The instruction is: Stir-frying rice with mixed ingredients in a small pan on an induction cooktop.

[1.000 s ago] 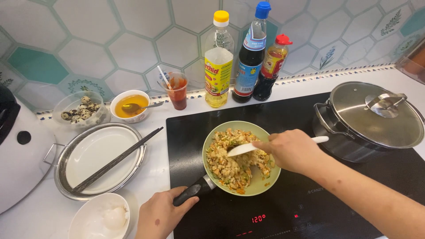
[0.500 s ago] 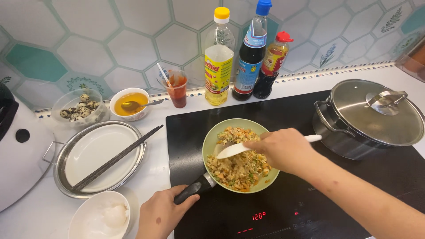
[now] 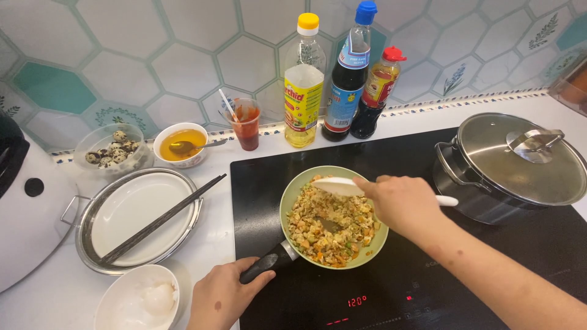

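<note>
A pale green frying pan [image 3: 293,194] full of chopped fried rice [image 3: 327,229] sits on the black induction hob [image 3: 428,269]. My left hand [image 3: 223,296] grips the pan's black handle [image 3: 269,263] at the near left. My right hand [image 3: 400,205] holds a white spatula [image 3: 336,186], whose blade lies over the far side of the rice. The spatula's handle end sticks out to the right of my hand.
A lidded steel pot [image 3: 513,165] stands right of the pan. Three bottles [image 3: 342,73] line the tiled wall. Left of the hob are a steel tray with a white plate and black chopsticks [image 3: 162,219], bowls of quail eggs [image 3: 113,150], yellow sauce [image 3: 180,143], rice [image 3: 137,302], and a red sauce cup [image 3: 246,125].
The spatula blade has moved from the middle of the pan toward its far side, pushing rice. My left hand stays on the handle.
</note>
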